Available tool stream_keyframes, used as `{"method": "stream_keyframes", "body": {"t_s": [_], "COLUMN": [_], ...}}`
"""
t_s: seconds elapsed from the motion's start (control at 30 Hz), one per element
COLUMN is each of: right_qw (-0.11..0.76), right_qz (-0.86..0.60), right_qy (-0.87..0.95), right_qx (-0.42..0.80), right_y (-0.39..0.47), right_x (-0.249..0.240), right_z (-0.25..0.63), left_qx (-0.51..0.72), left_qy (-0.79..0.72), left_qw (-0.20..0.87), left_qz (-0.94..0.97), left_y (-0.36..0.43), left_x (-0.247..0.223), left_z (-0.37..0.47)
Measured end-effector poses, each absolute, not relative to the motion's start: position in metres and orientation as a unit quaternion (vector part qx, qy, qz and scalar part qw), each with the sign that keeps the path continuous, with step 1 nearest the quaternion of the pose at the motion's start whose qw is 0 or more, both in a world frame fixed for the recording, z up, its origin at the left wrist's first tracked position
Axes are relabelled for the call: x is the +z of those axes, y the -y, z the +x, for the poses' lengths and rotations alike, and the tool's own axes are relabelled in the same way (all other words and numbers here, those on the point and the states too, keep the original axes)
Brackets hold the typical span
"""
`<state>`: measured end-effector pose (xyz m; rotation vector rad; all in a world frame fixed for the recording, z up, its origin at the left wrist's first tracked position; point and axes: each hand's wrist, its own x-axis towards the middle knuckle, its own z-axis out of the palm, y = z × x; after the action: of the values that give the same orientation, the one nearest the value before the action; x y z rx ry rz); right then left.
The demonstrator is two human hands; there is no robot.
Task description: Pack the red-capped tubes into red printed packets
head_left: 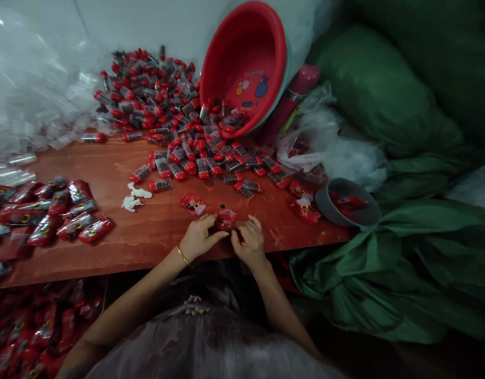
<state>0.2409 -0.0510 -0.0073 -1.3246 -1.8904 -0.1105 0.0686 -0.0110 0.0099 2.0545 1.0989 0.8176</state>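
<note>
Close to the table's front edge, my left hand (pixel 200 235) grips a small red printed wrapper (pixel 225 219) between thumb and fingers. From the other side my right hand (pixel 248 239) touches the same wrapper with bent fingers. What lies inside the wrapper I cannot make out. Just beyond it is a small dark piece (pixel 222 206), and to its left another red printed packet (pixel 192 203) lies flat. Behind these spreads a big heap of small clear tubes with red caps (pixel 148 95), dark contents showing through.
A red basin (pixel 242 58) is tipped on its side over the tubes. Filled red packets (pixel 69 216) lie at left, near crumpled white scraps (pixel 135 196). A grey bowl (pixel 347 202) with red pieces, a pink bottle (pixel 292 100) and green sacks (pixel 384 89) stand at right.
</note>
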Motion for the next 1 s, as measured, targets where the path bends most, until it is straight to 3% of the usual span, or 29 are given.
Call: {"method": "stream_keyframes", "body": {"t_s": [0.27, 0.67, 1.0], "right_qw": [0.423, 0.425, 0.397], "right_qz": [-0.533, -0.552, -0.567], "right_qy": [0.731, 0.718, 0.719], "right_qx": [-0.041, -0.006, 0.059], "right_y": [0.055, 0.066, 0.068], "right_x": [-0.012, -0.023, -0.020], "right_z": [0.231, 0.226, 0.230], "left_qx": [0.331, 0.321, 0.237], "left_qy": [-0.442, -0.402, -0.427], "left_qw": [0.380, 0.335, 0.259], "left_qz": [0.742, 0.789, 0.833], "left_y": [0.017, 0.024, 0.027], "left_x": [0.006, -0.004, -0.020], "left_z": [0.069, 0.062, 0.061]}}
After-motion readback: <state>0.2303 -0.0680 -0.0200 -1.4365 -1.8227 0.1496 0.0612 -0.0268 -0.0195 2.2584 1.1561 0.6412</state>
